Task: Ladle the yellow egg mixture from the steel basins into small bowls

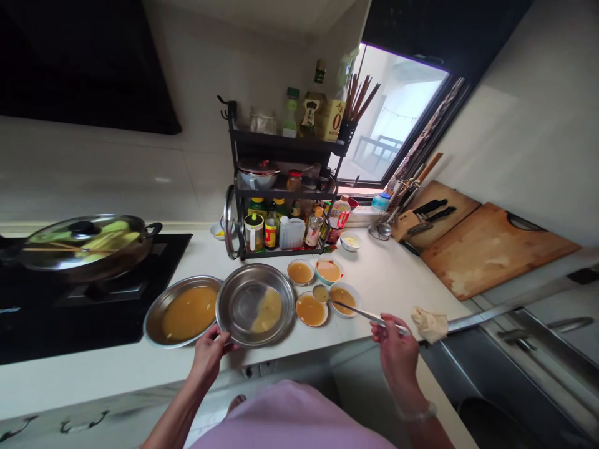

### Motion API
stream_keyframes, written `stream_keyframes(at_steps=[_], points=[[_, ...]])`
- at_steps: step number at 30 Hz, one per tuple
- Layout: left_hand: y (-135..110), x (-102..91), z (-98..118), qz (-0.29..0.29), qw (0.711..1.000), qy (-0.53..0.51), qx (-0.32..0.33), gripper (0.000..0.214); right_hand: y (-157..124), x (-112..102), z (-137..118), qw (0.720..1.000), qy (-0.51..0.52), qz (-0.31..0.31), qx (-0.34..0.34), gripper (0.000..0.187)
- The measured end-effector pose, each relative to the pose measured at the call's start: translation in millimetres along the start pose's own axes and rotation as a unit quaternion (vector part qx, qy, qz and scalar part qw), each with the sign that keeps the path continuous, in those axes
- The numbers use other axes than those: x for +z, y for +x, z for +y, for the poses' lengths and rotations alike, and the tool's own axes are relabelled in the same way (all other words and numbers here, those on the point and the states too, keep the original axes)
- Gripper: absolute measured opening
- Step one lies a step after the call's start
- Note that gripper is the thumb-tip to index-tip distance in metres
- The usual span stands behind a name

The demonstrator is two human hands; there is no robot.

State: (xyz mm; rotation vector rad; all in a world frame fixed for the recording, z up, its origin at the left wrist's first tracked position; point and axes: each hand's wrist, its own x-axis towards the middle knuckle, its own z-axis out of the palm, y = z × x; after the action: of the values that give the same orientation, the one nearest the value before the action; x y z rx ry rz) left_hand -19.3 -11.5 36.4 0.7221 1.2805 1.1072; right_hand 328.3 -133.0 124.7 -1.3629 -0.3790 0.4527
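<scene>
My left hand pinches the near left rim of a round metal basin. The basin is tilted, and a little yellowish-brown liquid pools on its right side. In my right hand is the long handle of a ladle. Its scoop holds brownish liquid and hovers over the small bowls. A front bowl and a right bowl sit under or beside the scoop. Behind them stand a rear left bowl and a rear right bowl. All these bowls contain brown liquid.
A second metal basin of brown liquid stands left, beside the stove with a lidded pan. Behind is a black rack of bottles. Cutting boards, a knife block, a cloth and sink lie right.
</scene>
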Motion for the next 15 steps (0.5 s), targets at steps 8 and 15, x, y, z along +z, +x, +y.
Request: stream_keyframes(at_steps=[8, 15], points=[[0.4, 0.5, 2.4, -0.006, 1.0, -0.004, -0.011, 0.029, 12.8, -35.3, 1.4, 0.982, -0.152, 0.037, -0.109, 0.037], [1.8, -0.1, 2.4, -0.013, 1.0, -0.006, -0.01, 0.029, -0.7, -46.0, 2.7, 0.931, -0.258, -0.084, -0.243, 0.023]])
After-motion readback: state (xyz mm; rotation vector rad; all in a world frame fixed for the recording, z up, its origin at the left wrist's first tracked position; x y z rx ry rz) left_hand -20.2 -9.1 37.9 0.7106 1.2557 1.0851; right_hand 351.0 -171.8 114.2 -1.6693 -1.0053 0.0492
